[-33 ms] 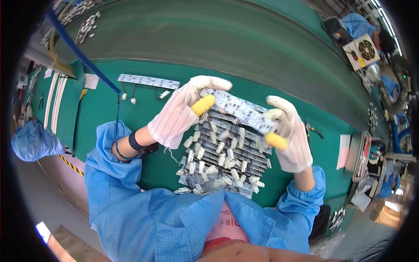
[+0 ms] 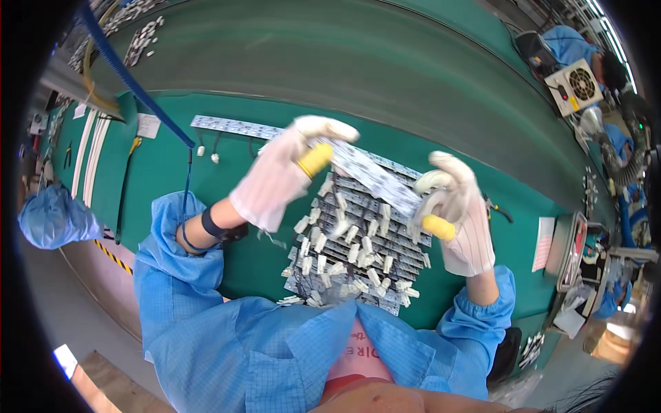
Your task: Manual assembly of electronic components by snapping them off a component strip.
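Between my two hands a long, narrow white circuit board strip [image 2: 377,180] is held tilted, its right end lower, and blurred by motion. White gloves with yellow finger cots on the thumbs cover both hands. My left hand [image 2: 286,168] pinches the strip's upper left end between thumb and fingers. At the lower right end, my right hand [image 2: 454,213] has its fingers curled round the strip's edge. Beneath it lies a layered pile of similar board strips [image 2: 406,258] with dark leads and white connectors [image 2: 353,253]. Behind, another board strip [image 2: 234,126] lies flat on the green mat, partly hidden by my left hand.
Pliers [image 2: 500,210] lie right of my right hand, near a paper sheet [image 2: 543,244] and a tray [image 2: 570,248]. A blue coiled hose [image 2: 138,89] hangs at the left, above long white strips [image 2: 89,155]. A dark conveyor belt [image 2: 310,65] runs along the far side.
The held strip has shifted slightly, and my left hand has moved a little to the left and up. More of the flat strip behind it shows. My right hand stays at its end.
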A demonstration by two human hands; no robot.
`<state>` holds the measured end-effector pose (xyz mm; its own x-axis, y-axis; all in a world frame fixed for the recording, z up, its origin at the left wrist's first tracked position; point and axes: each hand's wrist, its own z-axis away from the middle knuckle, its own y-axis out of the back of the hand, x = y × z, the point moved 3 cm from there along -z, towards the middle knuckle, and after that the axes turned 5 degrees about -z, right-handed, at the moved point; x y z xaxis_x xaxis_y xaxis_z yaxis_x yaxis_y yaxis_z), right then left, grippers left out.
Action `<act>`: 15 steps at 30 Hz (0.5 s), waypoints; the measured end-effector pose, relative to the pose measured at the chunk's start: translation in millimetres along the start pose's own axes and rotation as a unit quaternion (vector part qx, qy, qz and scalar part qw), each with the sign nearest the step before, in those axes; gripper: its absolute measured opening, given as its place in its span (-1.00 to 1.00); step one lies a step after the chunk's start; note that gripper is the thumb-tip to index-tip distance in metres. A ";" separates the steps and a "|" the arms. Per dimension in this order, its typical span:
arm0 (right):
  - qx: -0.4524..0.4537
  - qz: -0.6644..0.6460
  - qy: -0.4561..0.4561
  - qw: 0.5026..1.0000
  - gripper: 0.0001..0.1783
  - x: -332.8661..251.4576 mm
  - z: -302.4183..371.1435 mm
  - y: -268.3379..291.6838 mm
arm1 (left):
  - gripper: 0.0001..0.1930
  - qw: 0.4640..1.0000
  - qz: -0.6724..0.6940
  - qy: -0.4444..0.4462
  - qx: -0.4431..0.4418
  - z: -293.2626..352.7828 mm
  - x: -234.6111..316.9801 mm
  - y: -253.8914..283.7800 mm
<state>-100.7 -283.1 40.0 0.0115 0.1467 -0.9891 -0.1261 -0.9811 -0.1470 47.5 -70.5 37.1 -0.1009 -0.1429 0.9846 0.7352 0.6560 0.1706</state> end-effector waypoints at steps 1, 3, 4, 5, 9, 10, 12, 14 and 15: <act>0.052 0.053 0.032 0.997 -0.20 -0.7 -2.4 4.3 | -0.74 0.996 -0.049 -0.054 0.053 0.1 -6.7 20.2; 0.100 0.237 0.081 0.963 -0.32 1.2 -7.1 26.0 | -0.75 0.972 -0.135 -0.079 0.173 3.2 -21.1 74.4; 0.098 0.367 0.097 0.920 -0.38 3.4 -10.3 45.7 | -0.76 0.955 -0.170 -0.053 0.236 3.7 -24.5 102.0; 0.089 0.398 0.043 0.912 -0.47 7.5 -13.9 55.1 | -0.75 0.934 -0.240 -0.038 0.263 8.7 -41.7 130.8; 0.026 0.643 0.047 0.764 -0.48 35.2 -18.5 46.1 | -0.74 0.838 -0.477 0.015 0.263 15.1 -93.3 174.0; 0.028 0.645 0.047 0.762 -0.48 37.0 -18.8 47.4 | -0.74 0.839 -0.476 0.014 0.263 14.5 -89.2 169.2; -0.006 0.595 0.023 0.804 -0.51 40.1 -20.7 52.1 | -0.70 0.662 -0.685 0.021 0.305 15.0 -70.4 152.2; -0.022 0.585 0.024 0.811 -0.57 33.0 -24.7 53.7 | -0.65 0.647 -0.680 0.012 0.345 12.8 -58.8 146.7; -0.005 0.504 0.011 0.863 -0.59 21.7 -26.5 49.1 | -0.62 0.668 -0.657 -0.074 0.342 10.3 -45.3 136.3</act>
<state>-80.3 -331.4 11.2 -0.0793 -0.7853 -0.6141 -0.0746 -0.6096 0.7892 145.4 33.0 16.1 -0.4597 -0.8868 -0.0477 -0.5266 0.2290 0.8187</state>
